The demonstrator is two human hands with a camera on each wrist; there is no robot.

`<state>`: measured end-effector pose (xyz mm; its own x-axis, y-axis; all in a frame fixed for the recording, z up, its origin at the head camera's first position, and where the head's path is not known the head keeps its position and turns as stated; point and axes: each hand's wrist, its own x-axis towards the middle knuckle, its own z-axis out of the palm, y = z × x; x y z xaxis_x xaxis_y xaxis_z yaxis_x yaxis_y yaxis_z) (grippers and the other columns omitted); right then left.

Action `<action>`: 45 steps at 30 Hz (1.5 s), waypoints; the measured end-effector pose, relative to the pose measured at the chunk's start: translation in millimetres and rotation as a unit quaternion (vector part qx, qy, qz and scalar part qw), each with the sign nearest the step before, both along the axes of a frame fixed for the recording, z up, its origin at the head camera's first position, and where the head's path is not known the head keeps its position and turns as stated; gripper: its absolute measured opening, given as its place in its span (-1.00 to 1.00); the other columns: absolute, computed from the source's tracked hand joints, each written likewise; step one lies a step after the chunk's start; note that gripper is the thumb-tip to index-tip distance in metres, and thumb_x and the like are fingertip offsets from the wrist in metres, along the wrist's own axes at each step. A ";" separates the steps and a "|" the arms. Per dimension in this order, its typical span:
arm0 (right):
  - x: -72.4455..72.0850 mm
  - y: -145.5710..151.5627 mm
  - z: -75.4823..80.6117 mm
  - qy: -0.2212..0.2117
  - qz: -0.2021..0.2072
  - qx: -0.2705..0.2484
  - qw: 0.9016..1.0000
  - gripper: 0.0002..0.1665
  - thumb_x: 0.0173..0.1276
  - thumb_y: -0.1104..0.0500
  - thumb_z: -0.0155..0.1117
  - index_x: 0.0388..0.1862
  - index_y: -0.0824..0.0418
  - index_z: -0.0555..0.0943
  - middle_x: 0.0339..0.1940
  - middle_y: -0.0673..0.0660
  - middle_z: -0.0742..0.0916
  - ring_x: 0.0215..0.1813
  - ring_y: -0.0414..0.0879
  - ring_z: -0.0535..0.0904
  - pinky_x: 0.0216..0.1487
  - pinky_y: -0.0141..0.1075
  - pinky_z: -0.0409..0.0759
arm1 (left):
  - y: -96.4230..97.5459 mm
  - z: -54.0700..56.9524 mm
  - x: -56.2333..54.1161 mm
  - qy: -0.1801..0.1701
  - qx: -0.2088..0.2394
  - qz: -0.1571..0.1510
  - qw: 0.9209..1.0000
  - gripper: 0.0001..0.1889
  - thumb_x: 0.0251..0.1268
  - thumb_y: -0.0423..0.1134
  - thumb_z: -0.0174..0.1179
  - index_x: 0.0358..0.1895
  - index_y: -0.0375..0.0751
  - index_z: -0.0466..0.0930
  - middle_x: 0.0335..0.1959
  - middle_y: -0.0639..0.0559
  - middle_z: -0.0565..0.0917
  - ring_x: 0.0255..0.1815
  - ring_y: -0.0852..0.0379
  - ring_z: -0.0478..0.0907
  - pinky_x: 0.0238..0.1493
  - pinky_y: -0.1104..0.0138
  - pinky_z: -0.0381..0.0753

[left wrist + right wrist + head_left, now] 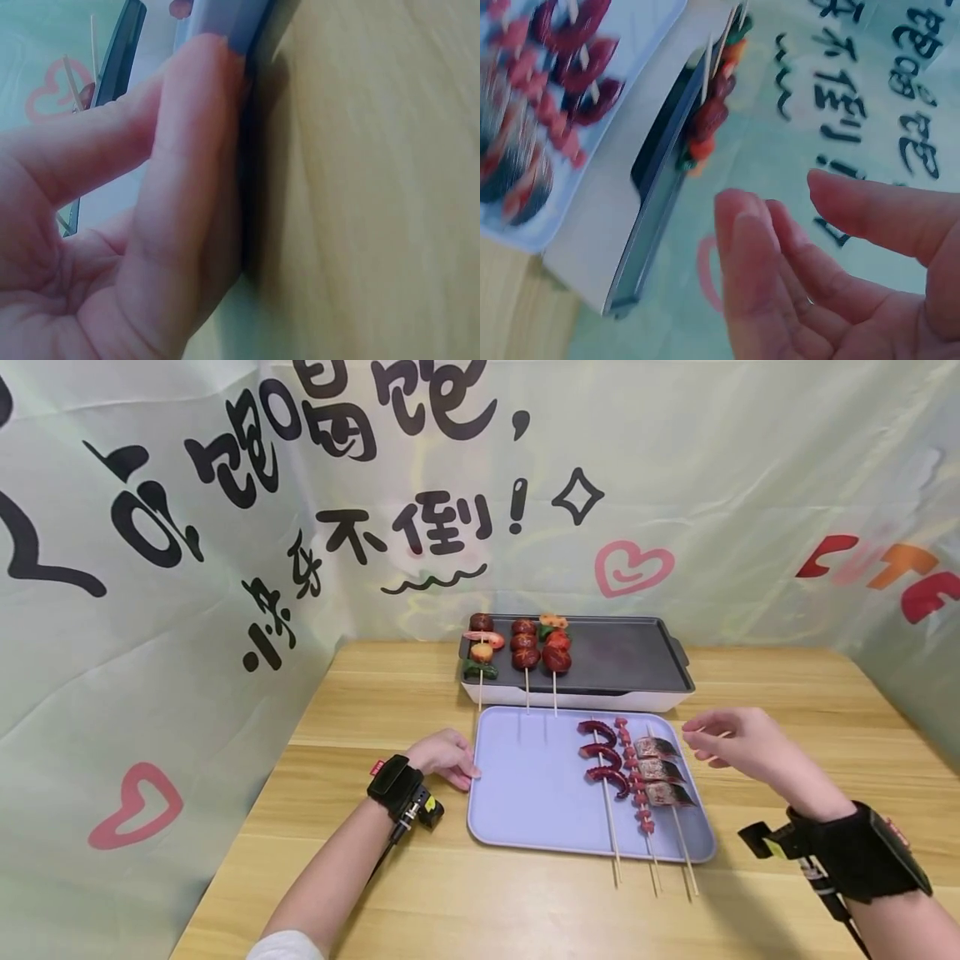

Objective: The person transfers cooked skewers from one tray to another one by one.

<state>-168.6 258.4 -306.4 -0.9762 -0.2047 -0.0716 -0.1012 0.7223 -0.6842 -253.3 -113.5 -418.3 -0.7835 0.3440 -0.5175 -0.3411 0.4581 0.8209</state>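
Observation:
A pale lavender tray (532, 793) lies on the table, its left rim pinched by the fingers of my left hand (444, 758). The left wrist view shows those fingertips right at the rim, low beside the wood. Three skewers lie on the tray's right side: octopus tentacles (600, 752), small pink meat pieces (634, 774) and fish chunks with dark skin (662, 770). Their sticks reach past the near rim. My right hand (735, 743) hovers beyond the tray's right edge near the fish skewer, holding nothing. A gap shows between its thumb and bent fingers in the right wrist view.
Behind the tray stands a white electric grill with a dark plate (618, 652). Three skewers of mushroom, shrimp and vegetables (525, 643) lie on its left part, sticks overhanging the front. A printed cloth (720, 460) hangs around the wooden table (360, 710).

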 end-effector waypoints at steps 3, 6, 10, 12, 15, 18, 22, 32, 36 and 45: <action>-6.1 11.2 -2.8 -0.014 -0.003 0.010 1.000 -0.60 0.35 0.20 0.10 -0.03 0.55 0.44 -0.30 0.20 0.66 -0.34 -0.19 0.57 -0.32 -0.33 0.67 | 0.3 0.0 -0.2 -0.002 -0.002 0.000 1.000 -0.78 -0.02 -0.60 0.22 -0.60 -0.31 0.40 -0.65 -0.10 0.54 -0.67 0.12 0.54 -0.45 0.30 0.71; -12.9 22.3 -14.3 -0.047 -0.001 0.003 0.999 -0.59 0.36 0.22 0.07 -0.02 0.58 0.41 -0.25 0.24 0.65 -0.28 -0.11 0.57 -0.28 -0.27 0.67 | 0.7 -0.7 -0.3 -0.001 -0.005 -0.001 1.000 -0.78 -0.01 -0.59 0.22 -0.60 -0.30 0.40 -0.65 -0.09 0.54 -0.67 0.12 0.54 -0.46 0.31 0.71; -23.1 35.9 -34.6 -0.096 -0.005 -0.012 0.995 -0.60 0.34 0.27 0.08 -0.06 0.64 0.39 -0.27 0.28 0.65 -0.27 -0.05 0.58 -0.23 -0.19 0.68 | 1.4 -1.9 -0.4 -0.001 -0.004 0.000 1.000 -0.79 -0.01 -0.60 0.21 -0.59 -0.32 0.41 -0.65 -0.10 0.54 -0.67 0.12 0.53 -0.46 0.30 0.71; -28.1 41.4 -44.1 -0.119 -0.012 -0.016 0.993 -0.62 0.33 0.29 0.08 -0.08 0.66 0.39 -0.30 0.25 0.66 -0.29 -0.04 0.59 -0.23 -0.15 0.68 | 1.8 -2.4 -0.4 -0.002 -0.003 0.001 1.000 -0.80 -0.01 -0.60 0.21 -0.59 -0.32 0.41 -0.65 -0.10 0.54 -0.67 0.12 0.53 -0.46 0.30 0.71; -34.8 47.9 -57.4 -0.151 -0.020 -0.025 0.988 -0.65 0.31 0.32 0.07 -0.13 0.66 0.40 -0.40 0.15 0.66 -0.34 -0.09 0.59 -0.25 -0.17 0.69 | 2.6 -2.5 0.0 -0.004 -0.004 0.003 1.000 -0.80 -0.02 -0.60 0.21 -0.59 -0.32 0.41 -0.65 -0.10 0.54 -0.67 0.11 0.54 -0.46 0.30 0.71; -39.4 51.4 -69.9 -0.182 -0.028 -0.057 0.981 -0.70 0.27 0.36 0.06 -0.19 0.68 0.43 -0.46 0.11 0.67 -0.41 -0.14 0.59 -0.30 -0.24 0.69 | 3.3 -2.7 0.5 -0.004 -0.005 0.004 1.000 -0.79 -0.02 -0.60 0.22 -0.59 -0.31 0.40 -0.64 -0.10 0.54 -0.67 0.11 0.54 -0.46 0.29 0.71; -43.5 53.9 -84.4 -0.218 -0.024 -0.111 0.969 -0.75 0.24 0.42 0.06 -0.24 0.70 0.46 -0.46 0.17 0.68 -0.40 -0.13 0.62 -0.27 -0.22 0.70 | 4.2 -3.2 1.0 -0.003 -0.008 0.004 1.000 -0.78 -0.02 -0.60 0.22 -0.60 -0.31 0.39 -0.65 -0.10 0.54 -0.67 0.11 0.54 -0.46 0.30 0.71; -48.7 62.2 -101.2 -0.257 -0.029 -0.182 0.949 -0.90 0.21 0.46 0.07 -0.37 0.44 0.55 -0.49 0.04 0.63 -0.39 -0.17 0.57 -0.27 -0.31 0.69 | 4.8 -2.4 1.3 -0.002 -0.008 0.005 1.000 -0.77 -0.02 -0.59 0.23 -0.62 -0.30 0.39 -0.65 -0.09 0.54 -0.68 0.12 0.53 -0.47 0.31 0.71; -51.0 64.9 -103.1 -0.276 -0.021 -0.213 0.937 -0.86 0.24 0.46 0.03 -0.35 0.40 0.57 -0.47 0.04 0.64 -0.38 -0.18 0.57 -0.26 -0.34 0.67 | 3.0 -3.3 0.3 0.002 -0.004 0.005 1.000 -0.76 -0.02 -0.59 0.23 -0.63 -0.29 0.39 -0.65 -0.08 0.54 -0.68 0.12 0.54 -0.46 0.31 0.71; -55.6 64.1 -102.5 -0.270 -0.020 -0.200 0.942 -0.90 0.25 0.45 0.05 -0.32 0.45 0.53 -0.47 0.04 0.62 -0.37 -0.18 0.57 -0.23 -0.33 0.68 | 3.0 2.0 3.0 0.018 -0.022 0.002 1.000 -0.77 -0.02 -0.59 0.23 -0.64 -0.30 0.40 -0.67 -0.08 0.53 -0.69 0.14 0.53 -0.48 0.34 0.70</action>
